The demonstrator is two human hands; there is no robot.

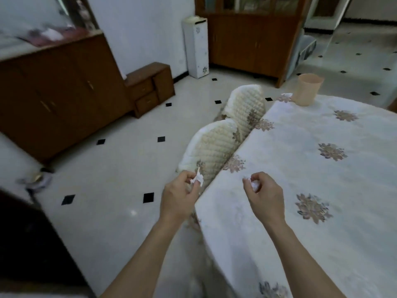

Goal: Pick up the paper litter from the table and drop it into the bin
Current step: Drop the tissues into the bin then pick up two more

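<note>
My left hand (180, 194) pinches a crumpled white paper scrap (198, 178) just off the table's left edge, above a chair back. Over the tablecloth, my right hand (265, 194) is closed on a small white paper ball (254, 185). A pale peach bin (307, 89) stands on the far end of the table (322, 190), which has a white floral cloth. Another white paper piece (286, 95) lies on the cloth just left of the bin.
Two quilted cream chair backs (214, 145) (245, 104) stand against the table's left edge. Brown wooden cabinets (53, 93) line the left wall and a tall cabinet (251, 39) stands at the back. The floor is white tile with black diamonds.
</note>
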